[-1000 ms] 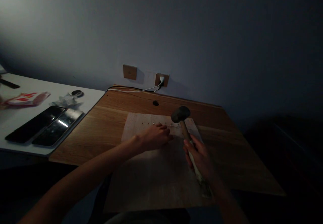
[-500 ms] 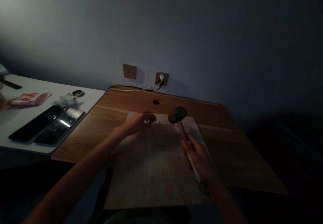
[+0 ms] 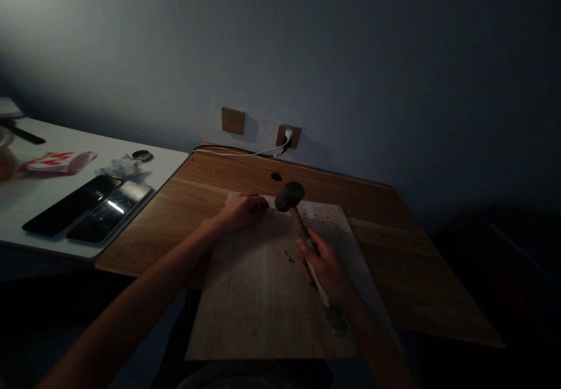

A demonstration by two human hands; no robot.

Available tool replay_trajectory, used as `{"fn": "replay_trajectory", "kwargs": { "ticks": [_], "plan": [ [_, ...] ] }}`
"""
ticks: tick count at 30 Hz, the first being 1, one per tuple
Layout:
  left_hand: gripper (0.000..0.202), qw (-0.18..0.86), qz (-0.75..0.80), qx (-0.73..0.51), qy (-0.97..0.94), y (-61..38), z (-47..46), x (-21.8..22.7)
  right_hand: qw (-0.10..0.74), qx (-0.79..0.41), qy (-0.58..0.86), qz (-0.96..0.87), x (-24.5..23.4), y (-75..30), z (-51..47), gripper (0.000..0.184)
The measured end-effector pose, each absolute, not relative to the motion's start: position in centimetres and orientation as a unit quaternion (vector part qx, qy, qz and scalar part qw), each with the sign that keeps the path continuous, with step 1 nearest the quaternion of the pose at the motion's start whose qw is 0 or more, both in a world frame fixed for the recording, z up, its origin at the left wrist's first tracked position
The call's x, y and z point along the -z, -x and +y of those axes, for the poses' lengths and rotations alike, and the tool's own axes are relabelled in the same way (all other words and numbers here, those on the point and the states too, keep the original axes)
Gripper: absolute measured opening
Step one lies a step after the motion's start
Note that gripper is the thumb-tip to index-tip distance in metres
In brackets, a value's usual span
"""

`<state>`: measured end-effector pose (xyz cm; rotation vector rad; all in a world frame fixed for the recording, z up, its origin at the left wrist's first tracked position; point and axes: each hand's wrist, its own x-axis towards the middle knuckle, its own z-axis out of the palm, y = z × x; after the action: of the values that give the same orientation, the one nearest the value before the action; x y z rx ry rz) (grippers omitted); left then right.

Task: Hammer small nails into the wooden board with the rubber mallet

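Observation:
My right hand (image 3: 322, 263) is closed round the handle of a mallet (image 3: 290, 196) with a dark, thick head. The head is over the far part of a pale wooden board (image 3: 236, 319), just right of my left hand (image 3: 245, 209). My left hand rests at the board's far left, fingers curled together; whatever is between the fingertips is too small and dark to make out. Small nail-like points stand in a row along the board's far side, partly hidden by the mallet head. A loose small metal piece, like a nail or screw (image 3: 287, 255), lies mid-board.
The board lies on a brown wooden desk (image 3: 421, 272). To the left, a white table (image 3: 169, 158) bears two dark phone-like slabs (image 3: 72, 205), crumpled clear plastic (image 3: 125, 167) and a red-and-white packet (image 3: 56, 163). Cables (image 3: 236, 153) run to a wall socket (image 3: 294, 135).
My right hand has carried the mallet leftward, nearer my left hand. The left fingers have drawn closer together and sit lower on the board. The view has shifted slightly.

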<state>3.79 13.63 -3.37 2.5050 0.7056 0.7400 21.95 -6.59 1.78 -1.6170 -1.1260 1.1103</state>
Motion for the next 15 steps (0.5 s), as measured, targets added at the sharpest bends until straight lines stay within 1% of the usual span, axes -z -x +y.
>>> {"fn": "replay_trajectory", "kwargs": {
  "ticks": [4, 7, 10, 12, 15],
  "plan": [
    [0.021, 0.24, 0.268, -0.253, -0.898, -3.8, 13.6, 3.4, 0.414, -0.445, 0.639, -0.471, -1.2, -21.0, -5.8, 0.035],
    [0.037, 0.272, 0.288, -0.257, -0.882, -3.9, 13.7, 3.6, 0.409, -0.435, 0.644, -0.479, -0.9, -20.3, -5.4, 0.036],
    [0.053, 0.28, 0.295, -0.269, -0.873, -3.9, 13.8, 3.9, 0.391, -0.428, 0.648, -0.494, -0.6, -19.9, -5.2, 0.033],
    [0.058, 0.274, 0.299, -0.27, -0.873, -3.9, 13.9, 4.1, 0.382, -0.426, 0.65, -0.501, -0.5, -19.8, -5.2, 0.03],
    [0.058, 0.263, 0.313, -0.264, -0.873, -3.9, 13.9, 4.1, 0.379, -0.414, 0.656, -0.504, -0.5, -19.8, -5.1, 0.03]
  ]
}}
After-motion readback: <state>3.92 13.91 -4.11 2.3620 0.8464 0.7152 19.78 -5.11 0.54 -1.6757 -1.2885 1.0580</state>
